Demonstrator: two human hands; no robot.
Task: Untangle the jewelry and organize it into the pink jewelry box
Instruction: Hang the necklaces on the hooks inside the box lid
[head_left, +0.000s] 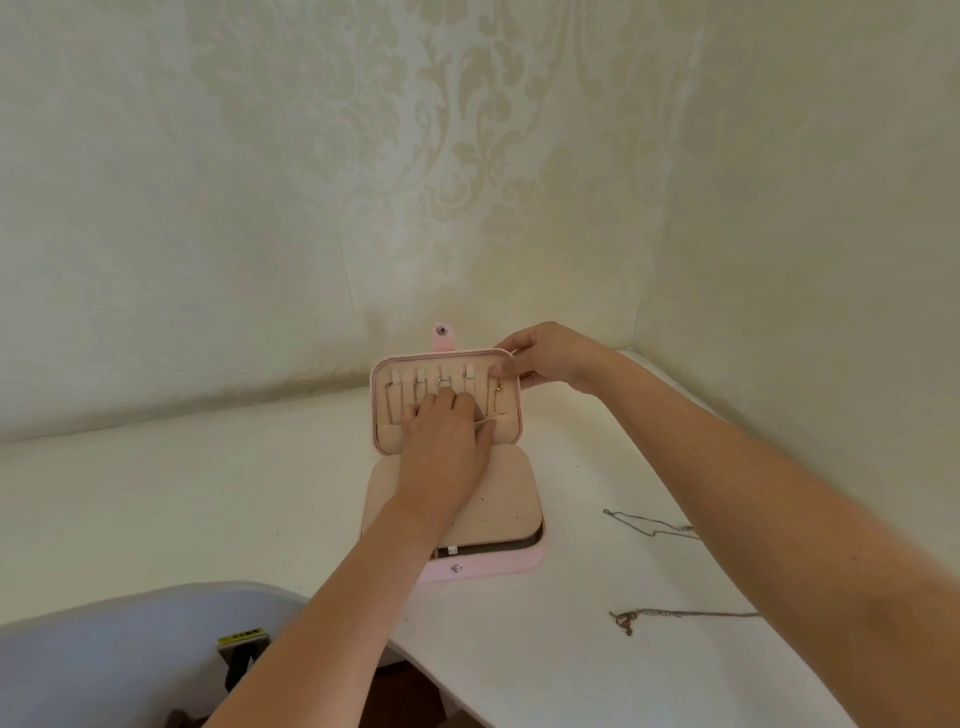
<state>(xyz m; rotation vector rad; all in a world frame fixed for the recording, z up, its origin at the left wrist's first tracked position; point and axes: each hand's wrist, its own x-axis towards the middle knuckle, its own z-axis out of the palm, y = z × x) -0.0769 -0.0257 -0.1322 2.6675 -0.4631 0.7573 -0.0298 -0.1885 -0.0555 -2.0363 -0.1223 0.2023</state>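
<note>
Brace pink rectangular leatherette jewelry box (493, 564) lid with right hand (550, 358) clasped round its corner; smooth thin metal chains (388, 402) beneath flat, released left hand (447, 441) fingers.

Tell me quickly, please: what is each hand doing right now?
Left hand: open, fingers resting on the chains in the box lid.
Right hand: holding the box lid at its upper right corner.

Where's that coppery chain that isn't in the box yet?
In the head view, the coppery chain lies on the table, right of the pink jewelry box and nearer the camera than the silver chain.
</note>
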